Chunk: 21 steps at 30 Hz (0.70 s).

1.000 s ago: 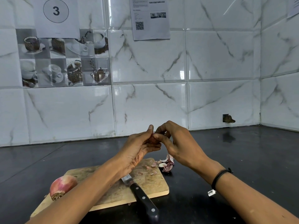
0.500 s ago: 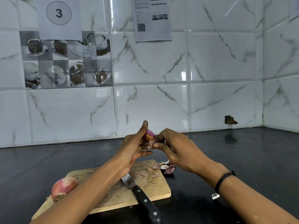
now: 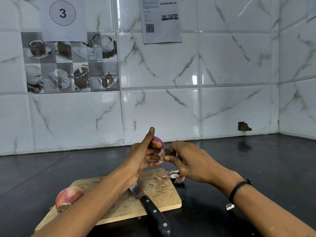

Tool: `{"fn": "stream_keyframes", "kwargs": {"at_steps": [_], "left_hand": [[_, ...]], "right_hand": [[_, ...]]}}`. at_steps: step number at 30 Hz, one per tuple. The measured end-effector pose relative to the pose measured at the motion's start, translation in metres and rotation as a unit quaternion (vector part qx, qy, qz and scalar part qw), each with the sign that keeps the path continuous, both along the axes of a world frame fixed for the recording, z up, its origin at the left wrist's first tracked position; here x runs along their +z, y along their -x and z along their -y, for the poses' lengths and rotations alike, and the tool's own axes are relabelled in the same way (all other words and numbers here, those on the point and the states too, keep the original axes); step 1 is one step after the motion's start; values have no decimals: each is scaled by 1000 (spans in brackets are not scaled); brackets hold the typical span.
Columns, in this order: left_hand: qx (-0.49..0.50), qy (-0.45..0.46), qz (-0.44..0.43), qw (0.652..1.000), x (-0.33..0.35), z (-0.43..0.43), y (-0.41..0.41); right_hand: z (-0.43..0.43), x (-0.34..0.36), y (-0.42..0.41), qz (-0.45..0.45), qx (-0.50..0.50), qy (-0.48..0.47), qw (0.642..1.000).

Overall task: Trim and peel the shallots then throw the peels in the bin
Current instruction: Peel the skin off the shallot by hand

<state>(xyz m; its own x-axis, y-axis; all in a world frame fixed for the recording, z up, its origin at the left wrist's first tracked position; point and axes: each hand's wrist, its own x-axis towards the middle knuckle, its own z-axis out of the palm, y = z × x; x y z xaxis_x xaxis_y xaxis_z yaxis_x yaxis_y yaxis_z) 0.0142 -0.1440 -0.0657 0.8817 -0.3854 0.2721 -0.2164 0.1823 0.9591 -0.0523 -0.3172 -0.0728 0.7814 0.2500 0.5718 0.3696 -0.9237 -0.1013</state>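
Small shallot (image 3: 157,141) held up over far end of cutting board (image 3: 160,194), root end toward cam. L hand (image 3: 140,158) grips it, thumb up along the side, fingers curled under. R hand (image 3: 186,161) pinches a loose skin strip (image 3: 161,153) betw thumb + forefinger. Skin looks papery, light, prob tears easily; bulb firm, likely slick once bare, so grip at the ends. Peel pile (image 3: 176,177) at board's far R corner. 2nd shallot (image 3: 67,197) unpeeled at near L; knife (image 3: 152,207) lies on board.

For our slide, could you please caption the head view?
Left hand holds a shallot, right hand pinches its peel; knife lies on the board.
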Motion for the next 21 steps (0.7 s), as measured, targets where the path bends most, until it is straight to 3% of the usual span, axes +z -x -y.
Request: {"fn": "stream_keyframes", "kwargs": {"at_steps": [16, 21], "left_hand": [[7, -25, -42, 999, 3, -1, -1], [-19, 41, -90, 995, 3, 4, 5]], "right_hand": [[2, 3, 10, -27, -97, -24, 995], [4, 3, 7, 1, -93, -41, 995]]}}
